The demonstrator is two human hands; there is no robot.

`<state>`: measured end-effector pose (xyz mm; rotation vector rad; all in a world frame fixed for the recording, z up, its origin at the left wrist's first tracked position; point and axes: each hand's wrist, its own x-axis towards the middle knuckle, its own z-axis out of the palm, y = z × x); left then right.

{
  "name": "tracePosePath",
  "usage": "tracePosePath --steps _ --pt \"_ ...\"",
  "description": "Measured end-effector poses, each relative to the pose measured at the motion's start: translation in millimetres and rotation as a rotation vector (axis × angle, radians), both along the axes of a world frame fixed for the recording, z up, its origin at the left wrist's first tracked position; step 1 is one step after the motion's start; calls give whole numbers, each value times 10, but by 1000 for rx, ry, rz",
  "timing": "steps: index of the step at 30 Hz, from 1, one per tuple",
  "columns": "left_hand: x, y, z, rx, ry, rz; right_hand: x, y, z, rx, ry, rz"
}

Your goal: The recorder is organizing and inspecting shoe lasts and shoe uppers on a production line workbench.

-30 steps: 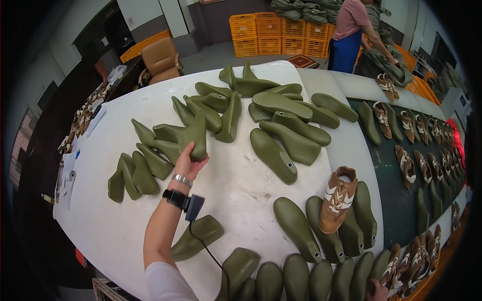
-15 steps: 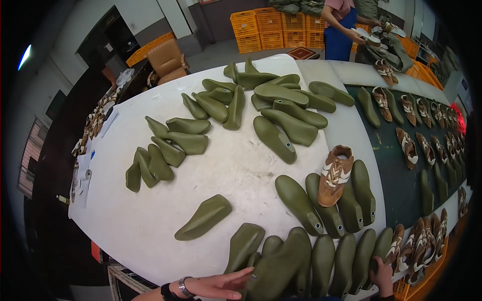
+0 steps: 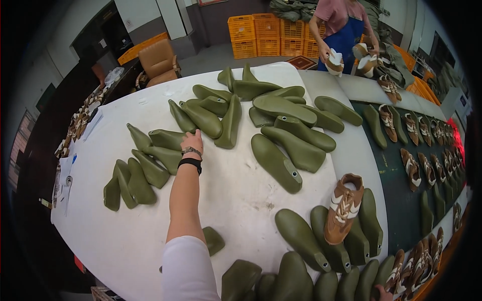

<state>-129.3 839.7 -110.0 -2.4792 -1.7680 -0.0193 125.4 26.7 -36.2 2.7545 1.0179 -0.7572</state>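
Note:
Green plastic shoe lasts lie in groups across the white table. My left arm stretches over the table, and my left hand (image 3: 193,142) is closed at the end of a green shoe last (image 3: 166,139) in the left group; its fingertips are partly hidden. At the lower right, my right hand (image 3: 384,293) is curled against the near end of a shoe last (image 3: 383,271), the rightmost of the near row. The bottom edge cuts off most of that hand. A brown and white lace-up shoe (image 3: 344,209) rests on top of several lasts.
A dark green conveyor belt (image 3: 394,210) with rows of shoes and lasts runs along the right. Brown shoes (image 3: 419,263) stand beside the near row. At the far right, a person in a blue apron (image 3: 344,37) handles shoes. Orange crates (image 3: 267,35) and a brown chair (image 3: 157,61) stand behind.
My left hand has left the last at the near edge and reached forward to the left group. My right hand stays by the near row. The co-worker's shoes have shifted, and my view has moved.

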Motion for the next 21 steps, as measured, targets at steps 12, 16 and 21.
tracePosePath --steps 12,16,21 --pt "-44 -39 -110 41 396 -291 3 77 115 -82 25 40" --pt "-234 -1198 980 128 43 -700 -28 31 27 -4 -9 71" --pt "-528 -2150 1657 -340 -563 -481 -55 -9 80 135 -103 155"
